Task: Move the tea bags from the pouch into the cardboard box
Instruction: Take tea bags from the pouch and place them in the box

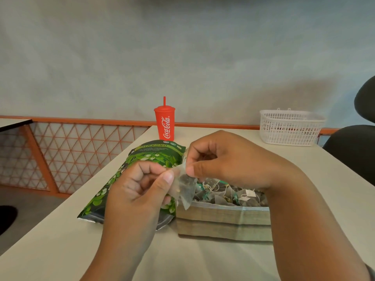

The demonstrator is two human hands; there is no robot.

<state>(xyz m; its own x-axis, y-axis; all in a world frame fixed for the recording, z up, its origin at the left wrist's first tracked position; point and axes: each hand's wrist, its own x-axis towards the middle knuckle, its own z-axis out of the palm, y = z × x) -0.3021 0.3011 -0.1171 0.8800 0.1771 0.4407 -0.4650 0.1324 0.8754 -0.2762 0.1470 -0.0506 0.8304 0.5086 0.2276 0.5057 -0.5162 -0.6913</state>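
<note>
Pinching from both sides, the left hand [142, 185] and the right hand [229, 161] each have thumb and forefinger clamped on the same tea bag [184, 189], with the other fingers curled in. I cannot tell whether it is one bag or two stuck together. It hangs just over the near left corner of the cardboard box [223, 220], partly above the rim and partly above the edge of the pouch [146, 157].

To finish this step well, I judge the bag should go a little rightward, over the pile of tea bags [229, 194] lying in the box, before either hand lets go. Released where it is, it could slip down the outer wall onto the tabletop [203, 258]. The mesh looks thin, so only a light pull is wise, since hard tugging might tear it. Strings and tags in the box look tangled, so lowering would suit better than dropping.

The pouch lies flat on the tabletop just beside the box's left wall, with a silvery near end that looks like its mouth. What remains inside is hidden. Farther back stand a red cup [164, 124] and a white basket [290, 126], well apart from the work.
</note>
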